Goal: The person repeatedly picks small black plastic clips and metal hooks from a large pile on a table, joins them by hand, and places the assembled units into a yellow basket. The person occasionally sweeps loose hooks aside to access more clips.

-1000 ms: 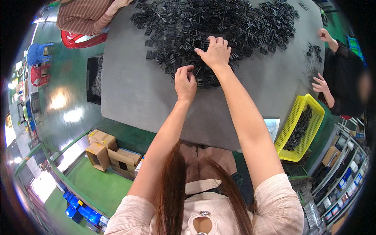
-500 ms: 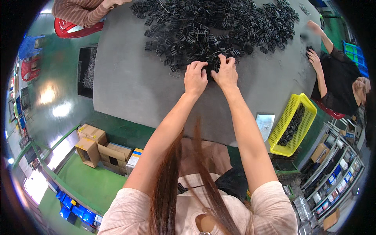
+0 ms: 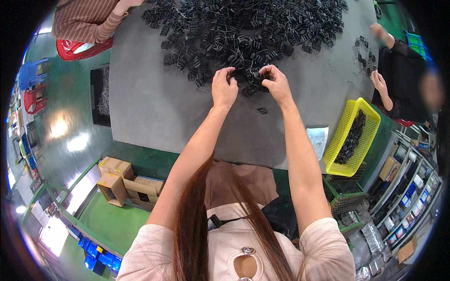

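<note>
A large heap of small black ribbed parts with thin wire loops [image 3: 243, 35] spreads over the far part of the grey table [image 3: 154, 107]. At its near edge, my left hand [image 3: 224, 89] is open, its thumb and curled forefinger apart. My right hand [image 3: 277, 86] is a little to the right, also open, with thumb and forefinger bent and apart over the dark parts; whether it touches one is hard to see. Several parts lie between the two hands. One loose black part [image 3: 262, 111] sits on the table just nearer to me than the heap.
A yellow perforated basket [image 3: 352, 136] holding black parts stands at the table's right edge, beside a pale sheet [image 3: 317, 139]. A co-worker in black [image 3: 403, 79] sits at right near scattered parts. Another person's striped sleeve [image 3: 86, 21] is at far left. Cardboard boxes [image 3: 115, 182] stand lower left.
My hands have moved apart at the heap's edge. A loose black part now lies on the table nearer to me. The co-worker's lower hand has moved down from the scattered parts.
</note>
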The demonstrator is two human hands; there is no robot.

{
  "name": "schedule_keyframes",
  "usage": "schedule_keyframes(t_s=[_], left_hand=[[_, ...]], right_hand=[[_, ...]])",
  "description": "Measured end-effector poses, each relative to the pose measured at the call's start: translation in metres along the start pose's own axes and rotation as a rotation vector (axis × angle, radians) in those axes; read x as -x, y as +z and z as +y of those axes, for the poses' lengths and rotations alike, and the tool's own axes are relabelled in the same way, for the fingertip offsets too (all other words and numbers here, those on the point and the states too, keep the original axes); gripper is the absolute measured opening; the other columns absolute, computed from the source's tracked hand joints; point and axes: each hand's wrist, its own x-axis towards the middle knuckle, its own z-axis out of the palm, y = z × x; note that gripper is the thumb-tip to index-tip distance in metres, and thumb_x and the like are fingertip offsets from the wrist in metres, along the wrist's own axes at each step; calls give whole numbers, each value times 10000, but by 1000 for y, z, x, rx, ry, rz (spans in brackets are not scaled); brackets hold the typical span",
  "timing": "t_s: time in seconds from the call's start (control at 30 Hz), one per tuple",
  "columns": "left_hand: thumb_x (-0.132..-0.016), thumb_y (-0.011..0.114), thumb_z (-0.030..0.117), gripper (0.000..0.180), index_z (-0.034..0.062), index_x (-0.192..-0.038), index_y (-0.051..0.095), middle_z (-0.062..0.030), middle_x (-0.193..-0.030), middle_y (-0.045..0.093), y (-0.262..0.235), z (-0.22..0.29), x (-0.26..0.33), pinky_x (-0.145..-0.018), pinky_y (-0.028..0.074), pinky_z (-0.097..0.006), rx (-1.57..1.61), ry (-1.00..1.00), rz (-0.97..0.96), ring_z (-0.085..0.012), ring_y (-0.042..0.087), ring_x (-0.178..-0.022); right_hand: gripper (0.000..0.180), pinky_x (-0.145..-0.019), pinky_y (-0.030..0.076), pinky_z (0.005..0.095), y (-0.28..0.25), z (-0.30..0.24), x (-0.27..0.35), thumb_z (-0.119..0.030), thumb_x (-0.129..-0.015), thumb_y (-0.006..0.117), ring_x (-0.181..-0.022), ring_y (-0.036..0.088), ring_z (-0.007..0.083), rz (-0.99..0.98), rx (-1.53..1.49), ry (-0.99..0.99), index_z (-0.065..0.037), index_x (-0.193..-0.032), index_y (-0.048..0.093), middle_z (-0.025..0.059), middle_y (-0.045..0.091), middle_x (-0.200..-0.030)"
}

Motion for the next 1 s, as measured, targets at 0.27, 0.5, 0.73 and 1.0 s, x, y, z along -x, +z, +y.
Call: schedule_keyframes(t_s=[0.27,0.5,0.73,1.0], left_hand=[[-671,640,29,471,234,-1094,619,-68,-1347,373,9,23,-21,-1052,198,-559,-546,535,-152,-318,249,-1316],[-758,672,153,149,145,-907,663,-36,-1232,514,-3,27,-45,-1049,258,-504,-473,643,-370,-255,344,-1285],[-744,650,114,120,63,-846,614,-75,-948,609,-37,18,-39,-839,428,-385,-81,581,-229,-293,545,-985],[-744,643,207,138,95,-822,671,-76,-993,615,-49,5,-14,-814,438,-397,-628,142,-246,-287,545,-965]], right_hand=[[233,-804,419,239,-6,-2,13,56,-655,517,-863,561,115,9,-165,31,-33,-866,557,19,604,-874],[266,-733,418,199,-24,-6,25,90,-681,514,-793,564,104,78,-561,156,-75,-883,562,27,633,-900],[206,-723,483,258,-46,5,49,17,-742,504,-805,610,150,-77,-459,361,-60,-913,589,66,653,-932],[163,-833,453,431,-19,-5,53,-146,-765,594,-966,568,294,211,889,218,-146,-916,657,99,573,-1030]])
